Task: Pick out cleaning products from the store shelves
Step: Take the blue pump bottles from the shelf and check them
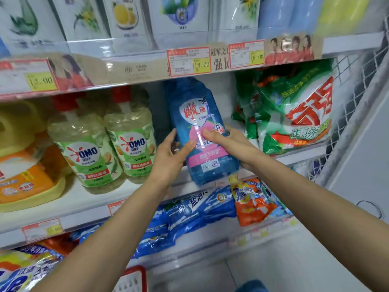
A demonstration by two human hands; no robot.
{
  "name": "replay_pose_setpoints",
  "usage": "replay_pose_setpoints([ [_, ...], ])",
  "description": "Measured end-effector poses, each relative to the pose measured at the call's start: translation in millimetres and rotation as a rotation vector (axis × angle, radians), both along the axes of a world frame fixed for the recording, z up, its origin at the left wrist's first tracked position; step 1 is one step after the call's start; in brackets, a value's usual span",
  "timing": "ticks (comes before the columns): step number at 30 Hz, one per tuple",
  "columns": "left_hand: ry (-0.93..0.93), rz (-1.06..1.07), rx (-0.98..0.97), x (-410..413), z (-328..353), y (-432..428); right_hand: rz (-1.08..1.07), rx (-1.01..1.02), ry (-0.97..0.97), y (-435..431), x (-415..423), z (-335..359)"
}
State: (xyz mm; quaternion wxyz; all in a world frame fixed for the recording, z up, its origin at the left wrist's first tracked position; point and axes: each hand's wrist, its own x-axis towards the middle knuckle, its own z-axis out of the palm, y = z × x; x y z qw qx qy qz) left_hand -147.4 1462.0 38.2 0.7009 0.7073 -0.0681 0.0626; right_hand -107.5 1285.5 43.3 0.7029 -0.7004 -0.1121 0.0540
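Blue bottle (200,131) between left hand (170,158) and right hand (230,144)

**Blue bottle** (202,131): pink-and-white label, tilted, base in front of the shelf (88,203) edge.
- Left hand (170,157): grips the bottle's lower left side, thumb on the label.
- Right hand (229,144): grips the bottle's right side, thumb across the label.
- Left of the bottle: first clear bottle (132,144), red cap, green label. Beside it, second clear bottle (84,152). Farther left, yellow-and-orange jug (23,165).
- Right of the bottle: green-and-white bag (294,110).
- Above the bottle: price tag (189,61) reading 18.00.
- Below the bottle: blue bags (189,209) and orange bag (252,203).
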Motion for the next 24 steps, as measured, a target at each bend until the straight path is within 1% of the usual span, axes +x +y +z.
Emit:
replay_pose_setpoints([
  [4, -0.125, 0.01, -0.007, 21.4, 3.0, 0.9, -0.012, 0.035, -0.079, 2.7, 31.0, -6.3],
  [8, -0.191, 0.046, 0.093, 38.4, -2.2, 0.1, 0.043, 0.061, -0.121, 0.9, 54.3, -22.6],
  [17, -0.26, 0.1, 0.157, 53.4, -14.6, -2.5, 0.087, 0.047, -0.157, -2.4, 77.3, -33.6],
  [24, -0.257, 0.079, 0.121, 55.6, -18.7, -9.7, 0.084, -0.031, -0.2, -10.5, 76.5, -21.0],
])
